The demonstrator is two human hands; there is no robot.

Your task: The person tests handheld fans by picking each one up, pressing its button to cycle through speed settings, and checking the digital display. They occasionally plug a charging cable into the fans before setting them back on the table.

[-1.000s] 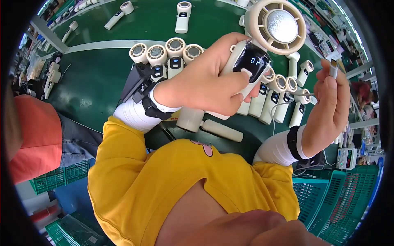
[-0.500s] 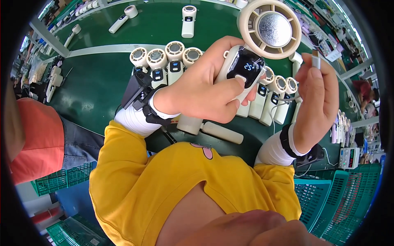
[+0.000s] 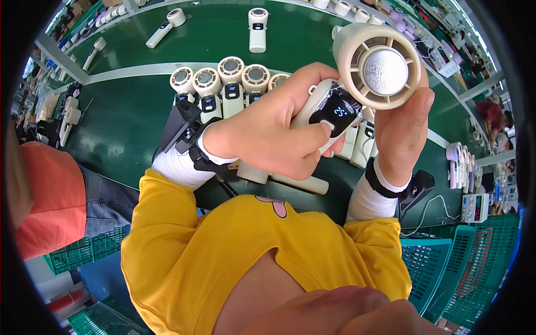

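Note:
A cream handheld fan (image 3: 319, 106) with a round slotted head, silver centre disc and lit dark display is in my left hand (image 3: 279, 125). That hand is closed around the handle, its thumb near the button below the display. My right hand (image 3: 399, 131) is raised at the right of the fan, largely behind the head. Its thumb is bent upward beside the rim and most fingers are hidden, so I cannot see what they hold. Several similar fans (image 3: 230, 70) lie in a row beyond my left hand, and more fans (image 3: 363, 142) lie under my hands.
Two cream fan parts (image 3: 301, 183) lie near my body. Single fans (image 3: 257, 30) rest on the far green surface. At right are a small meter (image 3: 475, 208), a white cable (image 3: 438, 215) and green baskets (image 3: 427, 268). A person in orange (image 3: 53, 195) is at my left.
My right hand has moved left, behind the fan's head; the small pale plug it pinched is now hidden. The fan has shifted slightly down and right in my left hand.

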